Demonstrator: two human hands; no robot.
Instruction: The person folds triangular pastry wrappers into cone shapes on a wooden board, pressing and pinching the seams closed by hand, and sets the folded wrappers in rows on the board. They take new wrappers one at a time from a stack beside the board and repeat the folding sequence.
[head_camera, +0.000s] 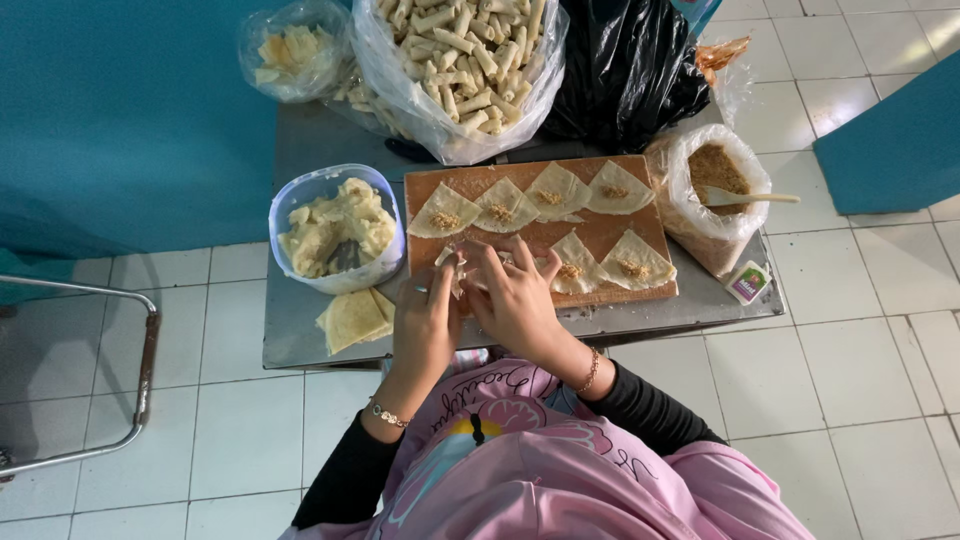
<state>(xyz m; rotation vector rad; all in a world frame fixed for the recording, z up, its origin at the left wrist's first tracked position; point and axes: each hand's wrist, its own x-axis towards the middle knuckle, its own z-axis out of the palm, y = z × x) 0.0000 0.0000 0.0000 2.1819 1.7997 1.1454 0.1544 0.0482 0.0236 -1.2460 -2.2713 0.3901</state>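
A wooden board (600, 235) lies on a small metal table (300, 340). On it sit several triangular pastry wrappers (503, 207), each with a spoonful of brown filling. My left hand (425, 320) and my right hand (515, 295) meet over the board's near left corner, both closed on one wrapper (458, 270) that is partly folded between the fingers. Most of that wrapper is hidden by my hands.
A clear tub (335, 230) of pale paste stands left of the board, with a stack of plain wrappers (352, 318) in front of it. A bag of brown filling with a wooden spoon (745, 198) stands right. Bags of finished rolls (465, 60) sit behind. A metal chair frame (120, 380) stands left.
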